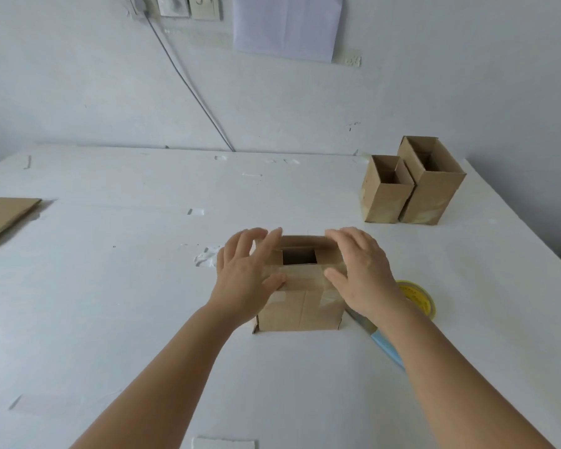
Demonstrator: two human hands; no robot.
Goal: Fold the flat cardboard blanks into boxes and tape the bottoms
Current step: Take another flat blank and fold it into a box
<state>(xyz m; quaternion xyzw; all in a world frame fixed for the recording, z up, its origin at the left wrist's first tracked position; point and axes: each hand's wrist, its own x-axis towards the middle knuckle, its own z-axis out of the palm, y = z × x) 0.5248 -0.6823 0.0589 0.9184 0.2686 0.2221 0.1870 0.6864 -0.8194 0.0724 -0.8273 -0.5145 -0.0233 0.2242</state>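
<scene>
Pressing flaps down on the brown cardboard box mid-worktop, my left hand and right hand keep fingers spread; uneven pressure could spring the half-taped flaps open.

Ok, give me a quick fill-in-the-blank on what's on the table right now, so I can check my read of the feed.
1. Both hands, the left hand and the right hand, rest on the ____ end of the box at the table's middle.
2. At the far right stand ____ finished boxes, open ends up.
3. The tape roll, with its ____ core, lies right of the box.
4. A flat cardboard blank lies at the table's ____ edge.

Missing words: top; two; yellow; left
</scene>
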